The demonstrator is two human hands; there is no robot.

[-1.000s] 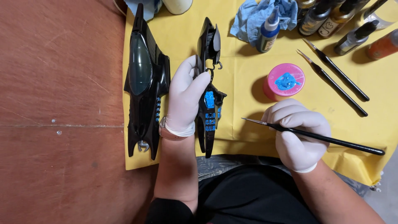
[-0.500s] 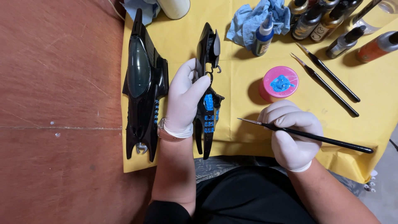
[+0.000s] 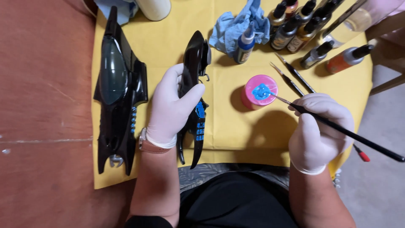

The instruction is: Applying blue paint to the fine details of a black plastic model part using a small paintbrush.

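Observation:
My left hand (image 3: 171, 105), in a white glove, grips a long black model part (image 3: 195, 59) with blue painted details, held over a yellow paper sheet (image 3: 228, 126). In my gloved right hand (image 3: 318, 131) is a thin black paintbrush (image 3: 350, 134). Its tip rests in the blue paint on top of a pink lid (image 3: 259, 90). A larger black model vehicle (image 3: 118, 93) with a dark canopy lies to the left of my left hand.
Several small paint bottles (image 3: 295, 29) stand at the back right beside a crumpled blue cloth (image 3: 236, 27). Two spare brushes (image 3: 293, 76) lie past the pink lid. A white cylinder (image 3: 154, 7) stands at the back. Brown tabletop (image 3: 42, 105) spreads left.
My right hand has moved up and right, bringing the brush tip from near the black part into the blue paint on the pink lid. The left hand keeps its hold.

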